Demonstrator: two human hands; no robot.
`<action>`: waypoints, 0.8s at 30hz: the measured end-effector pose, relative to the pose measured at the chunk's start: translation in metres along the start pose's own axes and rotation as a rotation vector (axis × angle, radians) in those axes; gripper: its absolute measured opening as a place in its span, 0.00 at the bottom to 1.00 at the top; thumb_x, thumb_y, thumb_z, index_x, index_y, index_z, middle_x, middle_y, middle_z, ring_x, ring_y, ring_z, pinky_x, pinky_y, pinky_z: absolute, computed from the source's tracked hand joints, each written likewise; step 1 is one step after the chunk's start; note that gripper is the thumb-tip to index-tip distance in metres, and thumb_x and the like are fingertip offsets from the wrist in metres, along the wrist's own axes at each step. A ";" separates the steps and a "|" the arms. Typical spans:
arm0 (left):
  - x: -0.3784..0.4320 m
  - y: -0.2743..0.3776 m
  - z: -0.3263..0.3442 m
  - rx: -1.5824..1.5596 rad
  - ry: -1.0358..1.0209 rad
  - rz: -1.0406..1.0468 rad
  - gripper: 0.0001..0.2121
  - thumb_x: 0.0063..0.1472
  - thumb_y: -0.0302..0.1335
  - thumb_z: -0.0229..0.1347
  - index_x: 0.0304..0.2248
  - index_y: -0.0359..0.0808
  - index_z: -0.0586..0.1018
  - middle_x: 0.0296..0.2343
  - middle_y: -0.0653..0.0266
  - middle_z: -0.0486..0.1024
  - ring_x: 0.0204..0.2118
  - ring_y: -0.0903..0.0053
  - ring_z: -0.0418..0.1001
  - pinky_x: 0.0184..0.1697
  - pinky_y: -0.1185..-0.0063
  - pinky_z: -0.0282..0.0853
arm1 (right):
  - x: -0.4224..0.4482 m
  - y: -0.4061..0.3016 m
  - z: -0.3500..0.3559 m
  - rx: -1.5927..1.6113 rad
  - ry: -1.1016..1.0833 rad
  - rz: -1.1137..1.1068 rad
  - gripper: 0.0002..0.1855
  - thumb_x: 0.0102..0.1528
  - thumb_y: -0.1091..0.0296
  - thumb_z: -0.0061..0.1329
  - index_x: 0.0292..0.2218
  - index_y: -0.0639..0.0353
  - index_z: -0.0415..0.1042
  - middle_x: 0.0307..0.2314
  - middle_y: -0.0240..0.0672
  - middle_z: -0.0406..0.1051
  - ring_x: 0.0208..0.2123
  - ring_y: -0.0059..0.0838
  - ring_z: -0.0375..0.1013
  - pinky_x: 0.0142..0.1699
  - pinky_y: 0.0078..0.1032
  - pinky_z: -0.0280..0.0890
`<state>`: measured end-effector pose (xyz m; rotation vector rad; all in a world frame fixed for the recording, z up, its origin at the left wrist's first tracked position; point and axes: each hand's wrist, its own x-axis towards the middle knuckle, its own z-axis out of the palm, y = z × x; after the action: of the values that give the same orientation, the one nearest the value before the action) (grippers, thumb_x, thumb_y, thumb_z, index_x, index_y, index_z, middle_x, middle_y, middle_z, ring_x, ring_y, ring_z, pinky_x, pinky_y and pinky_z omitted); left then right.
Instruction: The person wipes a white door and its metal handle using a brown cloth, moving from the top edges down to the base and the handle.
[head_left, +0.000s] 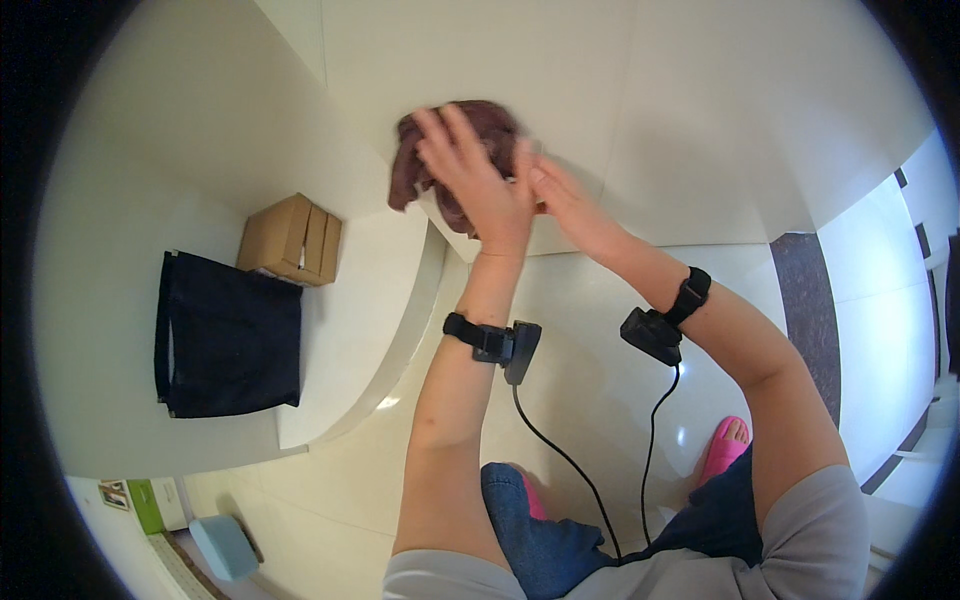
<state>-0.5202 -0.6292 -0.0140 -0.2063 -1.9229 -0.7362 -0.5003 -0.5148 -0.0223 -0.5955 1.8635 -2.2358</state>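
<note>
A dark maroon cloth (487, 124), crumpled, lies against the pale smooth panel (637, 135) in front of me. My left hand (476, 180) rests on it with fingers spread and blurred, palm towards the cloth. Close beside it, my right hand (562, 196) has its fingertips by the left thumb, at the cloth's right edge. Whether the right fingers pinch any cloth is hidden. Each forearm wears a black strap with a small black device and a cable.
To the left, a cardboard box (289, 240) stands on a curved white shelf (360, 300), beside a dark navy fabric bin (232, 337). A light blue stool or box (223, 547) is on the floor at lower left. Black cables (566, 457) hang between my arms.
</note>
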 end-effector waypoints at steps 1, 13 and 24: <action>-0.002 0.005 -0.001 -0.041 -0.087 0.079 0.33 0.62 0.36 0.53 0.61 0.27 0.55 0.63 0.39 0.43 0.64 0.45 0.42 0.65 0.56 0.40 | 0.000 0.001 -0.004 0.000 -0.003 0.001 0.25 0.67 0.57 0.32 0.59 0.60 0.57 0.52 0.41 0.63 0.52 0.29 0.66 0.54 0.28 0.63; 0.030 -0.056 -0.028 0.113 0.022 0.122 0.35 0.58 0.28 0.52 0.62 0.31 0.52 0.64 0.43 0.42 0.66 0.49 0.40 0.66 0.60 0.38 | -0.013 -0.020 -0.020 -0.268 0.054 -0.180 0.24 0.67 0.59 0.35 0.60 0.60 0.58 0.57 0.42 0.60 0.55 0.32 0.65 0.56 0.33 0.62; 0.130 -0.035 -0.066 -0.323 0.209 -0.171 0.25 0.69 0.35 0.44 0.58 0.26 0.59 0.53 0.49 0.63 0.54 0.66 0.64 0.58 0.73 0.59 | -0.007 -0.041 0.003 -0.451 -0.186 -0.072 0.16 0.64 0.69 0.38 0.53 0.55 0.68 0.51 0.36 0.64 0.50 0.29 0.67 0.52 0.28 0.64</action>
<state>-0.5457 -0.7175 0.1040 -0.1572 -1.6300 -1.1387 -0.4880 -0.5067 0.0164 -0.9153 2.2833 -1.7227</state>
